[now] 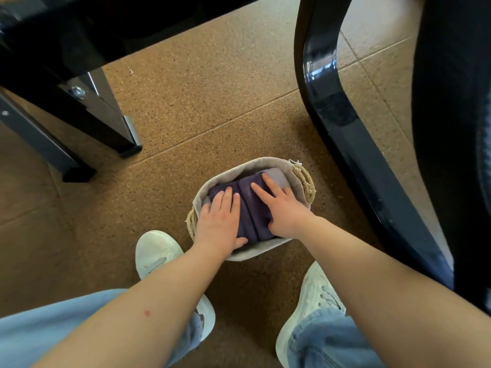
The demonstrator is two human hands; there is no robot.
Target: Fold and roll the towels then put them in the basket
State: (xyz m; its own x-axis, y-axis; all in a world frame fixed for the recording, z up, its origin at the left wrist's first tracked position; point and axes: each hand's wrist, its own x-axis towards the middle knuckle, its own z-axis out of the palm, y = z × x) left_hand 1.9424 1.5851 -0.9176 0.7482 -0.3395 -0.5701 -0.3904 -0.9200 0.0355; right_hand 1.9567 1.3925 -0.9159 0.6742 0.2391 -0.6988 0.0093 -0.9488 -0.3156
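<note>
Rolled towels [253, 211] are noted inside the basket [239, 166], which stands on the floor [212, 115]. What look like two dark purple rolls lie side by side directly under both palms. A paler lilac towel [276, 174] is seen just beyond the right fingertips, against the far wall.

The left hand [218, 221] is laid flat on the left roll, fingers straight and close together. The right hand [284, 208] is laid flat on the right roll, fingers spread. No closed grip is seen on either side: both are wide, pressing rather than holding.

A woven handle [305, 181] sits just outside the right grip.

The task is judged to be late. Folding, rolling and placing appear done for these pieces, and only tamping down is in hand. Whether more towels wait elsewhere cannot be told; none is seen outside the basket.
</note>
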